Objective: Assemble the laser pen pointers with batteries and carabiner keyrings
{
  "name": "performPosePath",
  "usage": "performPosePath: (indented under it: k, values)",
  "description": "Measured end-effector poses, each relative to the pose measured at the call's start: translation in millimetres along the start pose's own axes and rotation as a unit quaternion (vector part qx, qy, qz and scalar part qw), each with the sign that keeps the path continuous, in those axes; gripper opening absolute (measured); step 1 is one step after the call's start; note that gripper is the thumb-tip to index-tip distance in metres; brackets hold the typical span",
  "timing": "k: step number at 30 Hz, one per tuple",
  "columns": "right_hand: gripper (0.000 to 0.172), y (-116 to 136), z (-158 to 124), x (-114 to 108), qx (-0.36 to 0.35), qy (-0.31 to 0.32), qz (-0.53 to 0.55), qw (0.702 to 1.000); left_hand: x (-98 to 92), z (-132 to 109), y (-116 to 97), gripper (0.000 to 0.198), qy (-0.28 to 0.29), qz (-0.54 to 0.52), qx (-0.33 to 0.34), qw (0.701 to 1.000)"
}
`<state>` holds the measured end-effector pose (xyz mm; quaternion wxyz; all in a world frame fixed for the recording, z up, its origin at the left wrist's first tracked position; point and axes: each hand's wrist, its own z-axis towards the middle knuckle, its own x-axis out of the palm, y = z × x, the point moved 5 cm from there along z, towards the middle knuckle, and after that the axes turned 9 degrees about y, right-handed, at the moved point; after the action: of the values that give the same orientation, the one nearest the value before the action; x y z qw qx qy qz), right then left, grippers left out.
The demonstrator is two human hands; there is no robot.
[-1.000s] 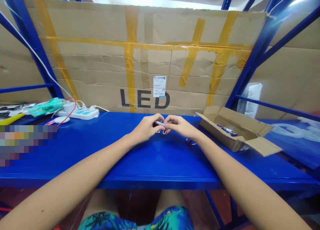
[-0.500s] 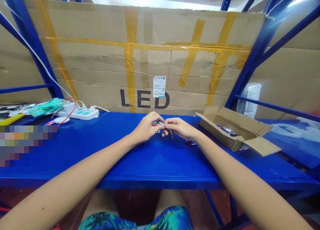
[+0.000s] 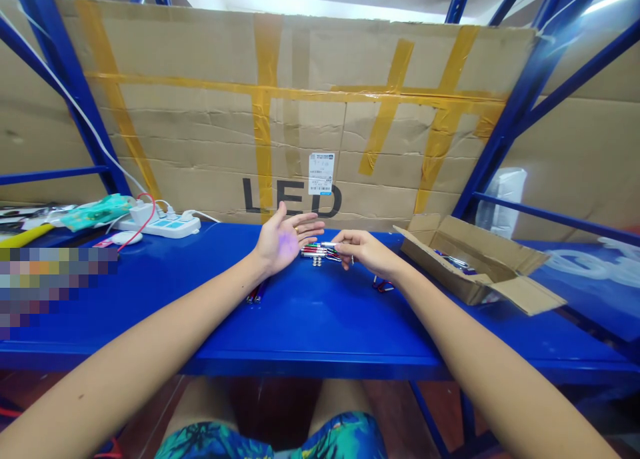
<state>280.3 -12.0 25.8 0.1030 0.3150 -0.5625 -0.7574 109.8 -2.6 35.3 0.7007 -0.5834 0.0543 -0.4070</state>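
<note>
My left hand [image 3: 285,242] is open, palm turned up and fingers stretched to the right, with nothing in it. A purple glow lies on its palm. My right hand [image 3: 367,252] pinches a slim silver penlight [image 3: 329,245] that points toward that palm. Below the penlight, several coloured metal pen-like sticks [image 3: 313,252] lie in a bundle on the blue table [image 3: 320,326]. Small round silver pieces [image 3: 317,262] sit in front of them. Dark and red sticks [image 3: 256,295] lie partly hidden under my left wrist.
At the right stands an open cardboard box [image 3: 450,276] with metallic items inside. Red and dark looped pieces [image 3: 383,285] lie by my right wrist. A white power strip [image 3: 173,227] with cables and a teal packet [image 3: 97,212] are at the left. Taped cardboard [image 3: 210,139] closes the back.
My left hand has let go of the penlight, moved left and opened with its palm up. A purple glow now shows on it. My right hand keeps the penlight.
</note>
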Motion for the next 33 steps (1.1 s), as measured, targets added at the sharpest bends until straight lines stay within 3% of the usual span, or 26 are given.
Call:
performPosePath:
  k: [9, 18, 33]
  values:
    - [0.015, 10.9, -4.2, 3.4, -0.004, 0.004, -0.040, 0.999, 1.7, -1.7, 1.3, 0.072, -0.009, 0.018, -0.002, 1.000]
    - [0.020, 5.0, -2.4, 2.9, 0.005, 0.012, -0.038, 0.999, 3.9, -2.0, 1.9, 0.072, 0.010, 0.042, -0.002, 0.999]
    - [0.012, 5.9, -1.3, -0.6, -0.001, -0.007, -0.055, 0.998, 3.2, 0.6, 4.5, 0.074, 0.030, 0.061, 0.006, 0.998]
